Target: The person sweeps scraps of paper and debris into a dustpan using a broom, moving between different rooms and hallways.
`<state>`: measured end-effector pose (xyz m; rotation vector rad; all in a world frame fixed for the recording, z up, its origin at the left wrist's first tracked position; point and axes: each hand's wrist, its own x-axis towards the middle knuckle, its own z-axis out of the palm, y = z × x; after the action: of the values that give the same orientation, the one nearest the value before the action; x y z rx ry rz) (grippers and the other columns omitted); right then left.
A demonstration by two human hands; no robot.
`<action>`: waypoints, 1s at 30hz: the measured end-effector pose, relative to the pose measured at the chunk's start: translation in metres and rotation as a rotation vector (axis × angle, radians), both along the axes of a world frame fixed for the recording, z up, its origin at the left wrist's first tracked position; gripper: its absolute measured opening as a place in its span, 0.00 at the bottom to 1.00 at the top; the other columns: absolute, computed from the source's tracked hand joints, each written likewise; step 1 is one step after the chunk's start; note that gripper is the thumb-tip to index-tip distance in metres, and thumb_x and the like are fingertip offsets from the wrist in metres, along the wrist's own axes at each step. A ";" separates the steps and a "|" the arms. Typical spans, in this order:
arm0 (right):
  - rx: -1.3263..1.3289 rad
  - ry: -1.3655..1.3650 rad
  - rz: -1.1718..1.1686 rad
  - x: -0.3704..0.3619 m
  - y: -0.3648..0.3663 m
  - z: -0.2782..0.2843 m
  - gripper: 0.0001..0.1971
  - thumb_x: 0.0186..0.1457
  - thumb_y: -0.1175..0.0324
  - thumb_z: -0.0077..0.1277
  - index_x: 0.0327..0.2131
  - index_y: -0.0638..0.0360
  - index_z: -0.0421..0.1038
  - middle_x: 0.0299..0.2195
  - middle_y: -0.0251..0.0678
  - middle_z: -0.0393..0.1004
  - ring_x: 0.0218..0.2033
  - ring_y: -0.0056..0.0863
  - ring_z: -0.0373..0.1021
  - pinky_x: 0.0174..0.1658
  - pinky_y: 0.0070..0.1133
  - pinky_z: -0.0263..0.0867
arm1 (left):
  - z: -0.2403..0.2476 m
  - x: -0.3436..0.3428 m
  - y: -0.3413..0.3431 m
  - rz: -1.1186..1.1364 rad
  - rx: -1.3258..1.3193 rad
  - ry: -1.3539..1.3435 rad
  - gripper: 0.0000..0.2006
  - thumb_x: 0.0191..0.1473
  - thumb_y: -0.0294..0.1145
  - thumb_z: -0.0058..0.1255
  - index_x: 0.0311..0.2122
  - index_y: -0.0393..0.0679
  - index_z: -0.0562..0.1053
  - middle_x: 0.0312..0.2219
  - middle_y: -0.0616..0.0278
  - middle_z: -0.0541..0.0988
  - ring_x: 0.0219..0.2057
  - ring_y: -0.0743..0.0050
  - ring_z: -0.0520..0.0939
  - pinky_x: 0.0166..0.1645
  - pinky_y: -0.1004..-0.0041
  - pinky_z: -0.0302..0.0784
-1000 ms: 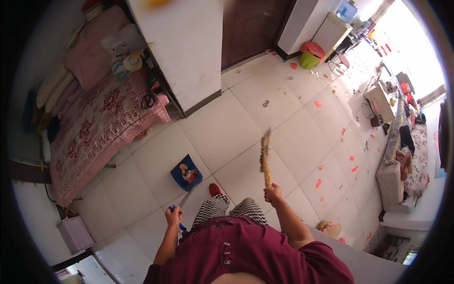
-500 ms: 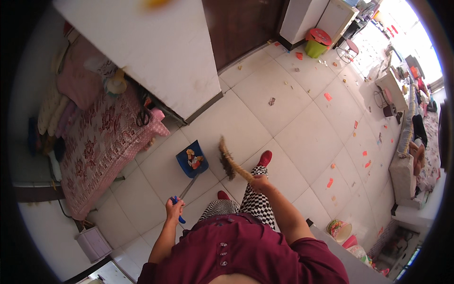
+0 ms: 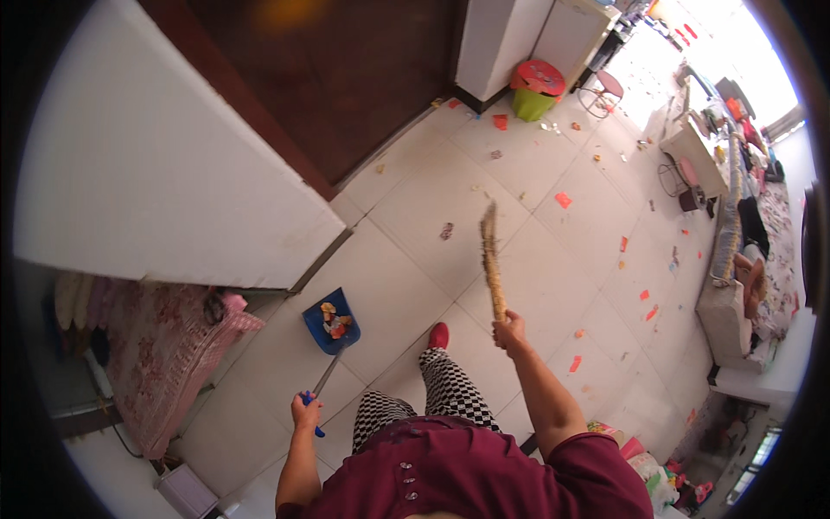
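My left hand point(image 3: 307, 412) is closed round the blue handle of a long-handled dustpan point(image 3: 318, 327). The blue pan lies low over the tiled floor to my front left, with crumpled scraps point(image 3: 334, 322) in red, white and tan inside it. In my right hand point(image 3: 509, 331) is a straw hand broom point(image 3: 491, 259), gripped near its end. Its bristly head points forward, away from the dustpan. Whether the bristles touch the floor I cannot tell. A brown wrapper point(image 3: 446, 231) lies on the tiles left of the broom.
Red paper scraps point(image 3: 563, 201) and other litter are scattered across the floor ahead and right. A green bin with a red lid point(image 3: 536, 91) stands by the far wall. A white wall corner point(image 3: 320, 251) and a bed point(image 3: 164, 372) are at left, a sofa point(image 3: 724, 324) at right.
The broom has swung forward and right, away from the dustpan. The dustpan is still held and still carries its scraps. My view has turned and moved forward, bringing more of the dark door into sight.
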<state>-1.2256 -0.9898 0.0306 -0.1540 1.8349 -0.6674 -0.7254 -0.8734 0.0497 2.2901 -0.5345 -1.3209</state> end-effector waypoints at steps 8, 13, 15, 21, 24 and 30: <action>0.051 -0.247 0.252 0.034 -0.060 -0.018 0.26 0.45 0.75 0.49 0.51 0.61 0.56 0.16 0.35 0.65 0.12 0.21 0.61 0.10 0.17 0.55 | 0.005 -0.052 -0.084 -0.061 0.119 0.051 0.09 0.43 0.19 0.44 0.33 0.41 0.63 0.19 0.61 0.72 0.12 0.78 0.68 0.13 0.78 0.61; 0.151 -0.310 0.250 0.029 -0.111 -0.034 0.21 0.44 0.76 0.48 0.46 0.61 0.62 0.15 0.36 0.65 0.11 0.22 0.61 0.09 0.18 0.54 | -0.027 -0.036 -0.094 -0.146 -0.064 -0.024 0.07 0.43 0.21 0.46 0.31 0.40 0.65 0.20 0.62 0.73 0.23 0.74 0.75 0.28 0.76 0.72; 0.183 -0.168 0.260 0.003 -0.122 -0.028 0.20 0.44 0.77 0.47 0.45 0.62 0.63 0.15 0.35 0.64 0.11 0.22 0.61 0.09 0.17 0.55 | -0.022 -0.038 -0.113 -0.236 -0.044 -0.083 0.07 0.42 0.23 0.47 0.30 0.40 0.66 0.21 0.63 0.73 0.21 0.75 0.75 0.27 0.76 0.72; 0.079 -0.052 0.005 -0.025 -0.156 -0.009 0.12 0.44 0.80 0.44 0.36 0.63 0.63 0.15 0.35 0.61 0.10 0.20 0.58 0.08 0.16 0.52 | 0.001 -0.029 -0.143 -0.306 0.092 -0.081 0.08 0.41 0.25 0.49 0.30 0.41 0.67 0.21 0.63 0.74 0.17 0.77 0.74 0.21 0.76 0.70; -0.005 -0.005 -0.001 -0.003 -0.173 0.002 0.16 0.44 0.80 0.44 0.40 0.64 0.62 0.16 0.35 0.62 0.11 0.19 0.59 0.10 0.15 0.53 | -0.001 -0.022 -0.144 -0.223 0.045 -0.016 0.08 0.40 0.25 0.49 0.30 0.41 0.67 0.20 0.64 0.74 0.18 0.77 0.74 0.22 0.76 0.70; -0.030 -0.330 0.259 0.051 -0.225 -0.010 0.21 0.45 0.79 0.45 0.47 0.60 0.62 0.17 0.32 0.65 0.13 0.18 0.61 0.12 0.15 0.58 | 0.010 -0.048 -0.186 -0.306 0.136 -0.113 0.08 0.41 0.24 0.50 0.29 0.40 0.67 0.19 0.64 0.74 0.16 0.77 0.73 0.21 0.76 0.69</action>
<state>-1.1743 -1.2149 0.0205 -0.2796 1.4583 -0.5048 -0.7733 -1.0594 0.0592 2.4800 -0.8874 -1.4088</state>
